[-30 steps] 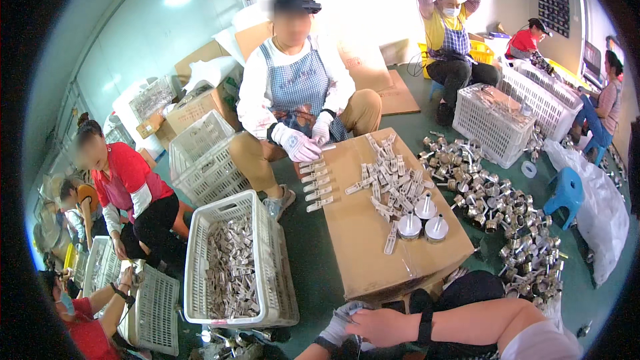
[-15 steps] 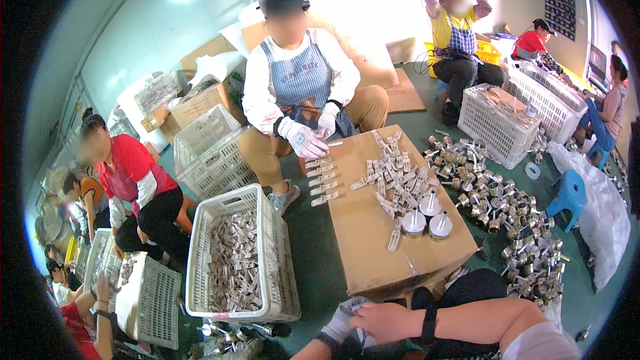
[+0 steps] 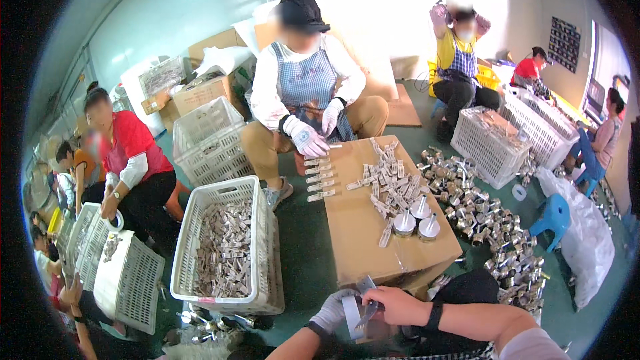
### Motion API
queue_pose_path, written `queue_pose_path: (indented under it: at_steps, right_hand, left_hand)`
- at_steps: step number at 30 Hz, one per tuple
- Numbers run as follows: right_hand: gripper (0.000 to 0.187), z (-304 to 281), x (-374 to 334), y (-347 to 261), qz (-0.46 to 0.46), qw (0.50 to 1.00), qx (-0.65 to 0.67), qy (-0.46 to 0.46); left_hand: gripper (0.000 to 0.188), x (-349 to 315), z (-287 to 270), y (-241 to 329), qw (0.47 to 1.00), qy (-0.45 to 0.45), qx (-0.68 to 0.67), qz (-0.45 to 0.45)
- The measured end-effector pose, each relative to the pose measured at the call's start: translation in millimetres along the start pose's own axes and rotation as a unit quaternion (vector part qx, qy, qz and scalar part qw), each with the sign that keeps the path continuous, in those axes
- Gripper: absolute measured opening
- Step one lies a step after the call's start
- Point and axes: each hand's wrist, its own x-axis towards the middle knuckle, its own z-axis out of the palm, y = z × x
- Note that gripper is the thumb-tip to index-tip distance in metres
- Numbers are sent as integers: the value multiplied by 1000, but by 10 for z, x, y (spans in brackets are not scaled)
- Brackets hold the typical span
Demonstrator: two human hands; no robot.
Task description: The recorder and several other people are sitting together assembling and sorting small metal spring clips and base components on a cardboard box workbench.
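Low in front of me, my left hand (image 3: 331, 311), in a pale glove, is closed on a flat white strip (image 3: 351, 317). My bare right hand (image 3: 395, 306), with a black band at its wrist, pinches a thin grey metal piece (image 3: 366, 285) beside the strip; its exact kind is unclear. Both hands are just off the near edge of a cardboard box (image 3: 363, 250). On the box lie a pile of metal clips (image 3: 395, 183) and three round metal caps with stems (image 3: 405, 223). Several clips (image 3: 320, 185) stick out in a row along its left edge.
A white crate (image 3: 263, 287) full of clips stands left of the box. Metal fittings (image 3: 493, 207) heap on the floor to the right, near a blue stool (image 3: 552, 221). Across the box sits a co-worker (image 3: 307, 83) in white gloves; other people work around the room.
My hands have drawn slightly apart, and the white strip and grey metal piece now show between them. The view has shifted a little. The co-worker across the box has bent the head down.
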Motion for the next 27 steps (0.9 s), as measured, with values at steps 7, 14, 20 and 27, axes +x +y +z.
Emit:
queue_pose_path:
  at_steps: [7,14,20,27]
  right_hand:
    - [22,52,-291,-304,84,941,270,186]
    - [19,422,-309,-196,151,860,424,240]
    - [35,803,-243,129,103,894,316,301]
    - [45,1098,-151,274,111,912,238,315]
  left_hand:
    - [13,43,51,57,988,26,-135,-63]
    - [18,140,-36,12,957,77,-256,-116]
    - [19,114,24,69,939,111,-289,-149]
    - [18,-12,59,119,977,85,-174,-93]
